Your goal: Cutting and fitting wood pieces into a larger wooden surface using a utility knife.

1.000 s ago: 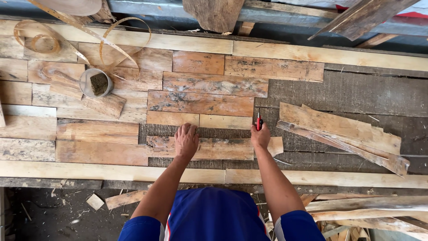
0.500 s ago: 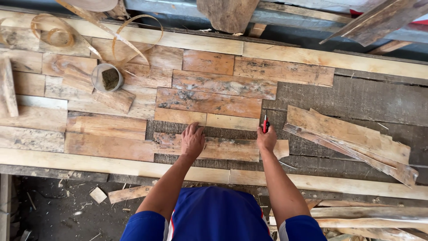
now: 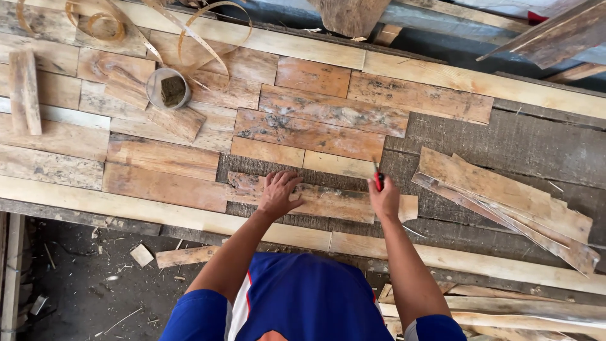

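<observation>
Left hand lies flat, fingers spread, palm down on a weathered wood strip, gripping nothing. The strip lies lengthwise on the dark bare part of the surface, just below the fitted rows of planks, running from under the left hand to past the right hand.

Right hand is closed around a red-handled marking tool, its tip pointing away from the person at the strip's upper edge; whether it is a pencil or a blade cannot be told. The right hand rests on the strip's right portion, well apart from the left hand.

A loose stack of wood strips lies to the right of the right hand. A small round tin stands on the planks at upper left, near curled banding straps.
</observation>
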